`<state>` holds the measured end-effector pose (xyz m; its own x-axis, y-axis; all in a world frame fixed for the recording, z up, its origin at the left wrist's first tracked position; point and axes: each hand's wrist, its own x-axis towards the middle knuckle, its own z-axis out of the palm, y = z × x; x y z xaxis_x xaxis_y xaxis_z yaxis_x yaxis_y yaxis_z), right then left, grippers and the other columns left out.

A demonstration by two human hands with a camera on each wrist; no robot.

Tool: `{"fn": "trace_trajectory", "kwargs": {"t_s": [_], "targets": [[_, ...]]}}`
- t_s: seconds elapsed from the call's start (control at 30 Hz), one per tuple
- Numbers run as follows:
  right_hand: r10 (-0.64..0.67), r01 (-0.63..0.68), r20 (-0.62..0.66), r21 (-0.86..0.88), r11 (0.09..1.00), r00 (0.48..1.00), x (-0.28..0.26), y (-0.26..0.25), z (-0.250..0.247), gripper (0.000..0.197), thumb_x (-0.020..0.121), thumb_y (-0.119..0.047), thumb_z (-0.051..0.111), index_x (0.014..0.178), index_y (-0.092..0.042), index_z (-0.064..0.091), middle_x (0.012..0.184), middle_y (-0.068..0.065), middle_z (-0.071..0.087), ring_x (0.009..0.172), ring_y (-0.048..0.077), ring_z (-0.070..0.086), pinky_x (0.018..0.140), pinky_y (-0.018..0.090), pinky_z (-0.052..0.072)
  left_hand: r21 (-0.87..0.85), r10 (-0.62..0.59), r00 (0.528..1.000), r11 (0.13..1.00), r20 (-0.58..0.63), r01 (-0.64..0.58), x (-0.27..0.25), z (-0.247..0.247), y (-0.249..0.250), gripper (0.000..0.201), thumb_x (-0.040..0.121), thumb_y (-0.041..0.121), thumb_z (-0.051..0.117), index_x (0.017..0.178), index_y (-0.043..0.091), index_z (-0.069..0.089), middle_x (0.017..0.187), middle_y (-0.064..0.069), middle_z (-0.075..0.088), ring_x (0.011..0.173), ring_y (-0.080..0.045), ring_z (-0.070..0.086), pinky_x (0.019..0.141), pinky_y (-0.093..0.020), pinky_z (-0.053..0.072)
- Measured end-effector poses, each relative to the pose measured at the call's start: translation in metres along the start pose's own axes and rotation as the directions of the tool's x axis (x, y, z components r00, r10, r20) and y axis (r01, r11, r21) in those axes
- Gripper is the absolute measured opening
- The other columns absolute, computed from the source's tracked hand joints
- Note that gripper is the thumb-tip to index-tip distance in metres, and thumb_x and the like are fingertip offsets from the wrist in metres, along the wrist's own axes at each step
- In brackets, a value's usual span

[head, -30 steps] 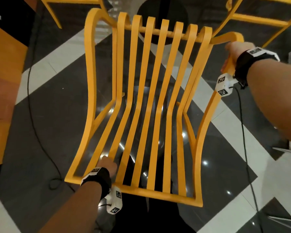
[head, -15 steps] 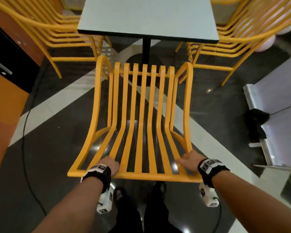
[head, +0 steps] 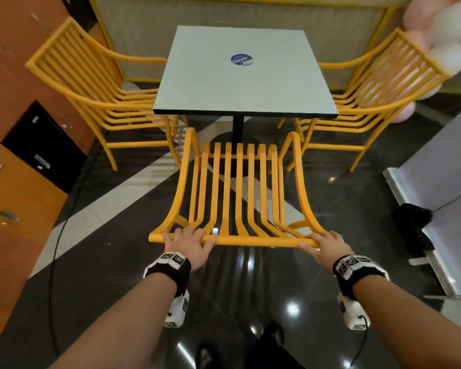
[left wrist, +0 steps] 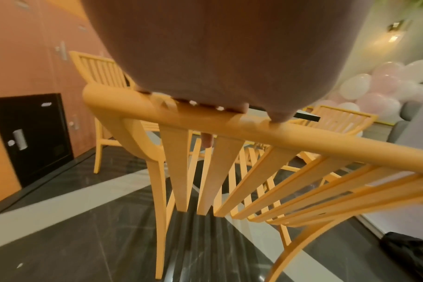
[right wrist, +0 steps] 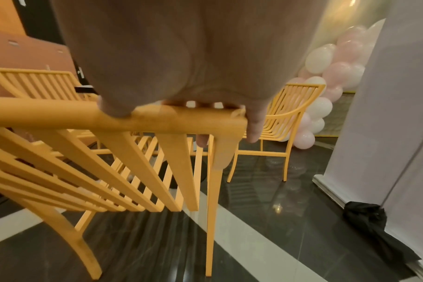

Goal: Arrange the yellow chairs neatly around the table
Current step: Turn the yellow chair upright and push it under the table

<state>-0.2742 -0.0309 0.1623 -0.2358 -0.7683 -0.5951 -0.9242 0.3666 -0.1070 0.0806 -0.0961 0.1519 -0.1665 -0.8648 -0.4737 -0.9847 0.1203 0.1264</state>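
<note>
While both hands hold its top rail, the near yellow chair [head: 237,193] stands in the lower middle of the head view, seat front pointing up-frame at the counter [head: 246,73] and just short of its near edge. Left hand [head: 188,242] is clamped on the rail near its left end, right hand [head: 326,243] on the right end; the wrist views show fingers [right wrist: 252,129] curled over the bar and down behind it. Hands are wide apart, one per corner. My read: that spread gives steering control, so the chair can be pushed straight without skewing. Chair looks roughly centred on the black pedestal [head: 238,129], so alignment seems mostly done; what likely remains is sliding it further in. Left side chair [head: 96,83] sits at upper left, right side chair [head: 378,83] at upper right, each with its seat tucked against a counter side, arms facing inward. Round blue sticker [head: 241,59] marks the counter top. Pale balloons [head: 442,35] crowd the upper right corner behind the right chair. A dark cable [head: 54,262] trails along the glossy floor at lower left, clear of the chair legs. Orange cabinets [head: 16,182] line the left edge.
</note>
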Motion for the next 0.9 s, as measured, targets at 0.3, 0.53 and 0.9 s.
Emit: {"fn": "trace_trajectory", "kwargs": {"t_s": [0.3,0.53,0.9], "targets": [[-0.118,0.116,-0.083,-0.031,0.993,0.99,0.065,-0.012,-0.066,0.074,0.072,-0.082,0.014,0.119,-0.039,0.051,0.125,-0.003,0.058,0.123,0.032,0.044,0.096,0.05,0.044,0.002,-0.026,1.0,1.0,-0.017,0.026,0.077,-0.062,0.013,0.038,0.096,0.043,0.028,0.129,0.037,0.045,0.138,0.003,0.05,0.135,-0.028,0.037,0.112,-0.065,0.005],[-0.231,0.218,-0.072,-0.148,0.965,0.97,0.122,-0.008,-0.101,0.063,0.084,-0.074,0.013,0.117,-0.033,0.048,0.12,-0.002,0.057,0.109,0.03,0.049,0.088,0.044,0.049,-0.022,-0.099,0.995,0.995,0.0,0.099,0.126,-0.098,0.025,0.037,0.097,0.046,0.029,0.128,0.042,0.048,0.137,0.006,0.051,0.14,-0.029,0.03,0.109,-0.071,0.002],[-0.314,0.271,-0.223,-0.205,0.941,0.923,0.16,0.004,-0.113,0.107,0.062,-0.084,-0.023,0.119,-0.03,0.05,0.122,-0.001,0.06,0.103,0.032,0.053,0.081,0.043,0.049,-0.051,-0.089,0.992,0.995,-0.089,0.085,0.147,-0.097,0.037,0.036,0.098,0.048,0.025,0.128,0.045,0.044,0.141,0.011,0.045,0.138,-0.029,0.03,0.109,-0.071,-0.002]]}}
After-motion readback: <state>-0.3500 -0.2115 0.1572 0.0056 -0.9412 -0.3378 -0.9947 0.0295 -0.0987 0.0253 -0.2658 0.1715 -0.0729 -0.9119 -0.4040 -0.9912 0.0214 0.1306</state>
